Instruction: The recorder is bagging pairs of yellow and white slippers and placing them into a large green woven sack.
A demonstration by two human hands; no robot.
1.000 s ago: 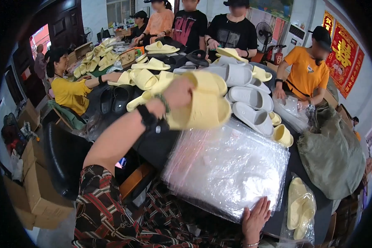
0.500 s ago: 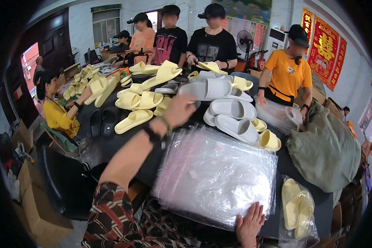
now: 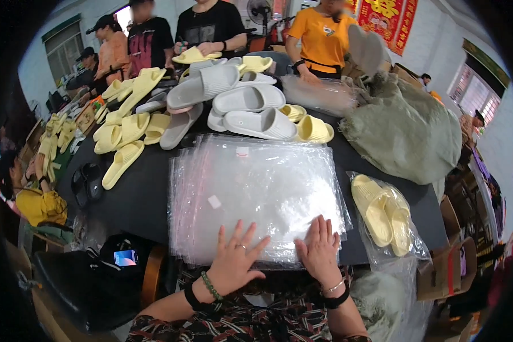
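I see my left hand [image 3: 233, 263] and right hand [image 3: 320, 251] both spread open, palms flat on the near edge of the stack of clear plastic bags [image 3: 256, 194] lying on the dark tabletop [image 3: 137, 199]. Just right sits a bagged yellow pair [image 3: 385, 214]; beyond, grey slippers [image 3: 251, 111].

Under our left hand [image 3: 233, 265] and right hand [image 3: 320, 251] we feel glossy, crinkled clear plastic bags [image 3: 256, 194]; beyond our fingers lie matt, smooth foam slippers [image 3: 251, 122] on the matt dark table [image 3: 137, 199].
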